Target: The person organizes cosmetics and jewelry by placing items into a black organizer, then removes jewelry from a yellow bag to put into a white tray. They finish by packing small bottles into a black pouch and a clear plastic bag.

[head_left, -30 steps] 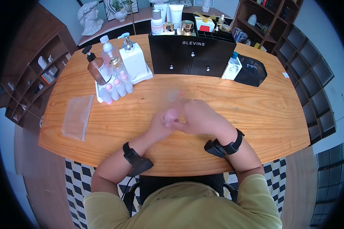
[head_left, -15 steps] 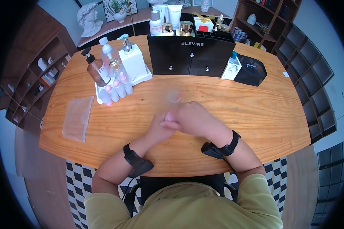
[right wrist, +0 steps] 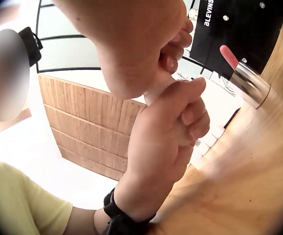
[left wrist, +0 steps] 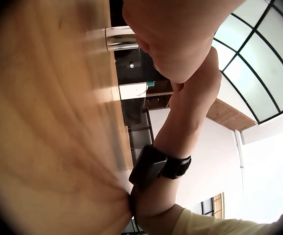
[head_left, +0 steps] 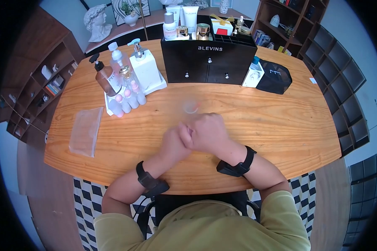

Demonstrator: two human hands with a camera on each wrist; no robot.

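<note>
My two hands meet over the middle of the table around a small pale pink container [right wrist: 157,89], mostly hidden by fingers. Below it in the right wrist view, the left hand [head_left: 174,142] curls its thumb and fingers about its lower part. From above, the right hand [head_left: 207,131] grips its top with bent fingers. Just beyond the hands stands a lipstick [right wrist: 250,84], uncapped, its pink tip raised from a silver case; the head view shows it blurred. The left wrist view has the right hand [left wrist: 176,39] overhead and little of the container.
A white tray [head_left: 157,86] at the left bears pump bottles and several small pink-capped bottles. Nearer lies a clear pouch [head_left: 86,131]. A black drawer box [head_left: 209,62] holding cosmetics stands at the back, beside a white bottle [head_left: 253,75] and a black mesh bag [head_left: 274,77].
The right hand has turned and closed further over the container's top, covering the pink end that showed earlier. Its forearm has shifted slightly left; the lipstick has stayed put.
</note>
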